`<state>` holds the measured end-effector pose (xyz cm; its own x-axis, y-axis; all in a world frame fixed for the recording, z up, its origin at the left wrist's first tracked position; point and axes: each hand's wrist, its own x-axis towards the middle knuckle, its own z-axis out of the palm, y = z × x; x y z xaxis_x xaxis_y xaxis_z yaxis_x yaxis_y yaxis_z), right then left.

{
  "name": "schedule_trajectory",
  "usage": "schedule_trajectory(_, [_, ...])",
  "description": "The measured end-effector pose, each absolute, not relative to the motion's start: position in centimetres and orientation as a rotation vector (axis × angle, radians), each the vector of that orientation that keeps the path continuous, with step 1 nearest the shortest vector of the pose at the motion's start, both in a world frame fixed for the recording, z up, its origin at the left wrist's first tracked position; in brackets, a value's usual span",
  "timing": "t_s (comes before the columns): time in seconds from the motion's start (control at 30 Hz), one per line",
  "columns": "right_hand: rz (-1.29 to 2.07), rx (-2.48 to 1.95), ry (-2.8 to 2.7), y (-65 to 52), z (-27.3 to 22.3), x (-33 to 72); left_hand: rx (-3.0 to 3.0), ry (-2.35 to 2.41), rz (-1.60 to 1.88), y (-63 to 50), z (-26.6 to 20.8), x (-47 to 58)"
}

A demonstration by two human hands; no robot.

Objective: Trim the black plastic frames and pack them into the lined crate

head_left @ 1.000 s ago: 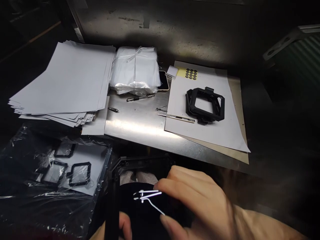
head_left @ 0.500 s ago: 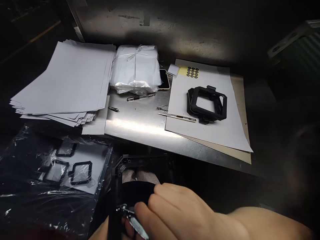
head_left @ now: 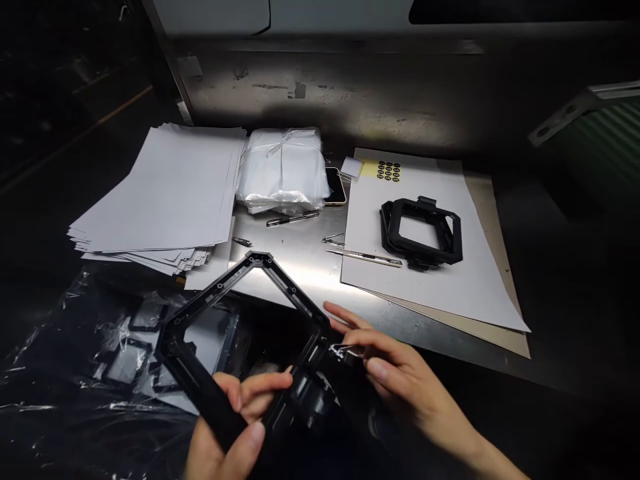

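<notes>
My left hand (head_left: 225,433) is closed around the lower corner of a black plastic frame (head_left: 220,291), which is tilted up with its ribbed inner side showing. Between the fingers of my right hand (head_left: 400,373) is a small shiny metal tool that looks like a nail clipper (head_left: 341,351). Its tip is close to the frame's right corner; whether it touches cannot be made out. Fingers partly hide the clipper's body.
Stacked black frames (head_left: 430,233) lie on white sheets (head_left: 480,293) at right, near a label sheet (head_left: 387,171). Paper (head_left: 185,187), bagged plastic sleeves (head_left: 283,167), a phone (head_left: 335,187) and pens (head_left: 293,219) occupy the metal bench. Bagged smaller frames (head_left: 127,360) lie lower left.
The black frame has turned, and its inner side now faces up. My right hand has moved right, away from my left hand, with the clipper. The view has tilted up.
</notes>
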<state>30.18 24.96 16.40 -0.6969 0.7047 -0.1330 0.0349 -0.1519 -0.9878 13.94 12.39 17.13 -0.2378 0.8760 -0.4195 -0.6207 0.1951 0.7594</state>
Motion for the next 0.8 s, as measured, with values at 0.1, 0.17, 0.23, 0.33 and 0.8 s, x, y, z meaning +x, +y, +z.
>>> schedule_trajectory(0.1, [2.133,-0.712,-1.366,24.2,14.9,28.5,0.396,0.935,1.568,13.4,15.1,15.5])
schedule_trajectory(0.17, [2.139,-0.641,-1.300,24.7,14.6,28.1,0.426,0.829,1.520,13.6,13.7,15.7])
schedule_trajectory(0.23, [2.127,-0.549,-1.426,26.3,15.0,28.6,0.401,0.792,1.394,13.7,12.7,14.9])
schedule_trajectory(0.33, [2.184,-0.409,-1.731,29.3,16.3,30.1,0.320,0.735,1.210,13.9,12.9,12.3])
schedule_trajectory(0.8, [1.260,-0.600,-2.386,26.7,20.2,29.9,0.307,1.091,0.825,11.1,19.2,11.7])
